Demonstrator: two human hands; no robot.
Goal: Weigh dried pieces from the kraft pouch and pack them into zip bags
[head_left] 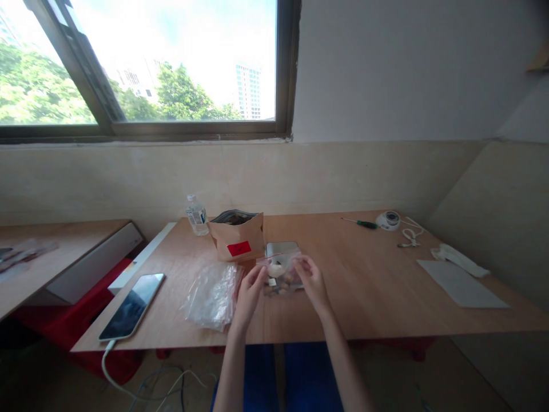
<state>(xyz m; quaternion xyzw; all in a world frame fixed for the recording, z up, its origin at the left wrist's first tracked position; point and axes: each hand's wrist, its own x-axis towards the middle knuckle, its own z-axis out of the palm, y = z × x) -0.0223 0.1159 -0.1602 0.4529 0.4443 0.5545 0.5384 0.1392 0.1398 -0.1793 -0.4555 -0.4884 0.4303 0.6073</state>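
Note:
Between my two hands is a small clear zip bag [281, 279] with several brownish, stone-like pieces and a white bit in it. My left hand [251, 289] pinches the bag's upper left edge. At the upper right edge, the fingers of my right hand [311, 277] are closed on the same bag. Just behind it lies a pale, flat, rounded device [282, 247], partly covered by the bag. To the left of my left hand is a stack of clear plastic bags [212, 297]. Behind that stack stands an open brown paper pouch [235, 237] with a red label; its contents are dark and unclear.
A water bottle [197, 216] stands beside the pouch. A phone [132, 307] on a charging cable lies at the table's left. Toward the back right are a screwdriver [366, 224], a white dome camera [388, 221] and its cable [412, 234]. A white sheet [461, 284] lies far right.

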